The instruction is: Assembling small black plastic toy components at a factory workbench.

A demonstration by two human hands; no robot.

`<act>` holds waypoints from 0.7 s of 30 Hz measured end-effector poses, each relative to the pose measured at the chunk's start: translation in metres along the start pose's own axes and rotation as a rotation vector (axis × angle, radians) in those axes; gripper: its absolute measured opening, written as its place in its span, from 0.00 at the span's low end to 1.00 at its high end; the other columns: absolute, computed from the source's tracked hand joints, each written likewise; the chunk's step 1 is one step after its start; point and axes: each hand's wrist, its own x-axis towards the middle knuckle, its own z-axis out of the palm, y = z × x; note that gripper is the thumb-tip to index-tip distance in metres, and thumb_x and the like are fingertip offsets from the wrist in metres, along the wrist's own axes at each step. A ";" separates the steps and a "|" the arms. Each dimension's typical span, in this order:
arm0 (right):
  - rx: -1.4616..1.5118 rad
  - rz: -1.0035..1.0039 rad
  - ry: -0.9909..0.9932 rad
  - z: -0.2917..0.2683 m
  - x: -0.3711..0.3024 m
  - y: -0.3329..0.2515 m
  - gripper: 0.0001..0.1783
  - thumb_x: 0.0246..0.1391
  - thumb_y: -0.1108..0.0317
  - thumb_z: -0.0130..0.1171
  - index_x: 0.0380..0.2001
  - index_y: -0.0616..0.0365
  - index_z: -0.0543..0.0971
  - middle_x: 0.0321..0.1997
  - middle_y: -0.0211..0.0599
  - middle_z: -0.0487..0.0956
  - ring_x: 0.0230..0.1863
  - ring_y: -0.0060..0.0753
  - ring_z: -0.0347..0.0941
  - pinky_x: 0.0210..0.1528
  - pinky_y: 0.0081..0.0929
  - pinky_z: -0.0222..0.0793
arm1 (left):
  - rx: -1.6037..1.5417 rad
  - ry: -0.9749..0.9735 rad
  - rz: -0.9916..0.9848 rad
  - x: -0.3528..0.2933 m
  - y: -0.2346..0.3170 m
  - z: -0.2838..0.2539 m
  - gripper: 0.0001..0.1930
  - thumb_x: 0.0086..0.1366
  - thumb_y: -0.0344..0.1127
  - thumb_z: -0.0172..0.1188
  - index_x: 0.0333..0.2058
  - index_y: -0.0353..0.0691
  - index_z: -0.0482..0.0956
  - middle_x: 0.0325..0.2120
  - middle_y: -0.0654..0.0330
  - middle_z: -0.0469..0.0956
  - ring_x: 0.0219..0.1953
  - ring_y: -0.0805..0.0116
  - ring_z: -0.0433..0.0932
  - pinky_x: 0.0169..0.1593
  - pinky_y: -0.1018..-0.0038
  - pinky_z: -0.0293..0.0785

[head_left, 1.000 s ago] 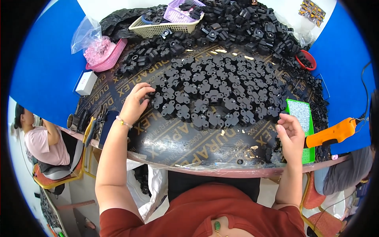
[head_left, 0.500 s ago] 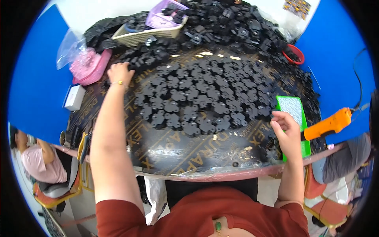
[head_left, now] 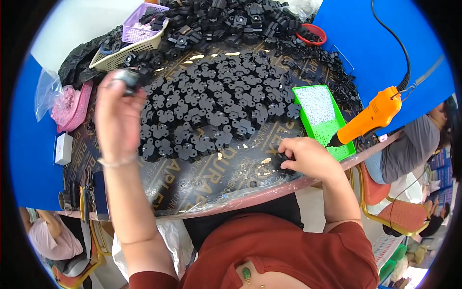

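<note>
My left hand (head_left: 120,115) is raised over the left side of the table, its fingers closed on a black plastic part (head_left: 131,83) with a shiny face, blurred by motion. Near the front edge, my right hand (head_left: 310,156) has curled fingers around a small black piece (head_left: 288,158), mostly hidden by the fingers. Between the hands, many flat black plastic parts (head_left: 211,96) lie close together in a broad patch. Just beyond my right hand stands a green tray (head_left: 329,132) holding small silvery pieces (head_left: 315,103), too small to name surely. An orange electric screwdriver (head_left: 373,115) hangs with its tip over the tray.
A heap of black parts (head_left: 231,24) covers the far side. Beige (head_left: 113,60) and purple (head_left: 130,33) baskets, a pink basket (head_left: 77,113) and a white box (head_left: 63,148) stand left. A red bowl (head_left: 323,33) sits far right. Blue partitions (head_left: 356,29) flank the table; people sit beyond.
My left hand has come back from the far left parts and lifted a black part. My right hand has moved left and nearer, curling around a small piece. The view has turned rightward.
</note>
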 end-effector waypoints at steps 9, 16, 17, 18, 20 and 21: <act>0.819 0.116 0.111 -0.002 0.009 -0.010 0.10 0.55 0.77 0.62 0.42 0.61 0.78 0.36 0.28 0.79 0.35 0.19 0.74 0.40 0.20 0.71 | -0.278 -0.108 -0.588 -0.086 -0.094 0.072 0.13 0.72 0.31 0.54 0.53 0.40 0.67 0.46 0.51 0.76 0.49 0.59 0.79 0.48 0.62 0.83; 1.708 0.022 -0.040 0.004 0.041 -0.018 0.11 0.59 0.72 0.62 0.45 0.57 0.74 0.40 0.33 0.80 0.39 0.29 0.78 0.43 0.29 0.76 | -0.171 -0.318 -0.581 -0.095 -0.097 0.063 0.26 0.69 0.28 0.55 0.64 0.40 0.61 0.54 0.53 0.72 0.56 0.62 0.75 0.56 0.67 0.77; 1.738 0.057 -0.032 0.008 0.044 -0.020 0.12 0.60 0.71 0.61 0.46 0.56 0.74 0.41 0.34 0.80 0.39 0.30 0.78 0.43 0.30 0.76 | -0.173 -0.313 -0.580 -0.094 -0.096 0.064 0.26 0.69 0.28 0.55 0.64 0.40 0.61 0.54 0.53 0.72 0.56 0.62 0.75 0.56 0.67 0.77; 1.738 0.059 -0.036 0.010 0.047 -0.021 0.12 0.60 0.71 0.61 0.46 0.56 0.74 0.41 0.34 0.80 0.39 0.30 0.78 0.43 0.30 0.76 | -0.155 -0.321 -0.578 -0.094 -0.095 0.064 0.26 0.69 0.28 0.55 0.64 0.39 0.61 0.53 0.54 0.72 0.55 0.63 0.75 0.55 0.67 0.77; 1.778 0.018 -0.041 0.014 0.052 -0.023 0.12 0.60 0.72 0.61 0.46 0.57 0.75 0.41 0.33 0.80 0.40 0.28 0.78 0.44 0.28 0.76 | -0.137 -0.321 -0.576 -0.094 -0.098 0.064 0.26 0.69 0.27 0.55 0.64 0.39 0.61 0.53 0.54 0.72 0.54 0.64 0.75 0.55 0.67 0.77; 1.780 0.020 -0.048 0.016 0.053 -0.024 0.12 0.60 0.72 0.61 0.46 0.57 0.75 0.41 0.33 0.80 0.40 0.28 0.78 0.44 0.28 0.76 | -0.138 -0.309 -0.562 -0.095 -0.101 0.063 0.27 0.68 0.27 0.56 0.64 0.39 0.61 0.53 0.54 0.72 0.53 0.65 0.75 0.55 0.67 0.77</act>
